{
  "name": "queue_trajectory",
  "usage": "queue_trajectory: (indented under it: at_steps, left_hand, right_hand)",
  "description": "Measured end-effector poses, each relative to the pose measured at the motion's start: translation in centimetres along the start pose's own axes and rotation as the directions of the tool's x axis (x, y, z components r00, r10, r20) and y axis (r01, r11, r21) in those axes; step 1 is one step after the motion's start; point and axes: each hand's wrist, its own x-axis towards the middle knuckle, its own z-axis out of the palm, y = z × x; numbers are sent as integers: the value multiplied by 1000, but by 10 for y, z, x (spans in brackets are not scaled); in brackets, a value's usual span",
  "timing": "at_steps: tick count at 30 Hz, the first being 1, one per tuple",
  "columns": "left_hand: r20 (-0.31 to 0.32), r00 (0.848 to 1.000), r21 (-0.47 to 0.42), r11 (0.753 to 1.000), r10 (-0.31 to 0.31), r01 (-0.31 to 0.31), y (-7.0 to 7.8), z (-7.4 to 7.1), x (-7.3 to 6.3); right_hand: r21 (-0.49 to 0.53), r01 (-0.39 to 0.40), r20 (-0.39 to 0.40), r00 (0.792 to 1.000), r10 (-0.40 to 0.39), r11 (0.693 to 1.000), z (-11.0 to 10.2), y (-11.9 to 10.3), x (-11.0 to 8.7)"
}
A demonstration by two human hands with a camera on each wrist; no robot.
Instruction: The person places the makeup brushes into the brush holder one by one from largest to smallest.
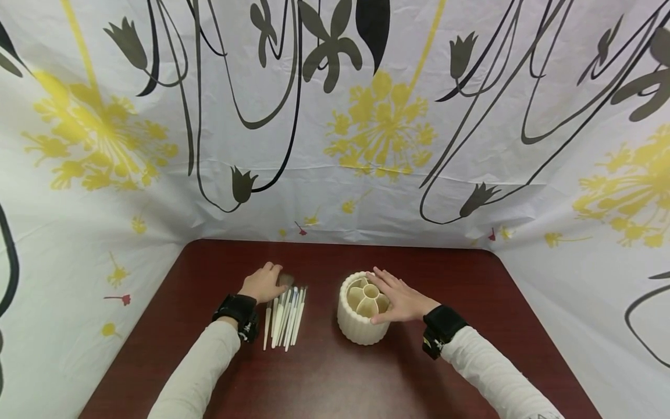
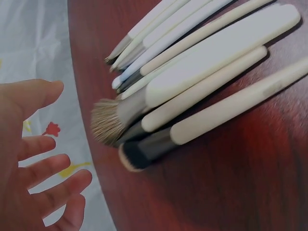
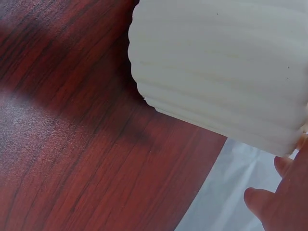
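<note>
Several makeup brushes with pale handles (image 1: 285,326) lie side by side on the left of the table. My left hand (image 1: 260,284) is over their bristle ends, holding nothing. In the left wrist view its fingers are spread and apart from a fluffy brown-bristled brush (image 2: 107,121) and a dark-ferruled brush (image 2: 207,124). To the right stands an upright cream ribbed brush holder (image 1: 361,329) with petal-shaped compartments. My right hand (image 1: 404,299) lies at its top rim on the right side, fingers extended. The right wrist view shows the holder's fluted wall (image 3: 216,72) close up.
Both the brushes and the holder stand on a dark reddish wood table (image 1: 324,378) with rounded far corners. A white cloth (image 1: 293,145) with yellow flowers and grey tulips hangs behind and beside it.
</note>
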Motion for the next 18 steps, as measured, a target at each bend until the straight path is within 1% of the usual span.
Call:
queue_trajectory:
  at_steps: [6, 13, 18]
  left_hand:
    - [25, 1000, -15, 1000, -17, 18, 2, 10, -2]
    - [33, 999, 5, 1000, -29, 29, 4, 20, -3]
    - [51, 997, -28, 998, -52, 54, 7, 23, -4]
  right_hand:
    - [40, 15, 11, 1000, -15, 999, 3, 4, 0]
    - [114, 32, 16, 999, -34, 993, 6, 7, 3]
    - [153, 34, 12, 999, -36, 988, 9, 10, 4]
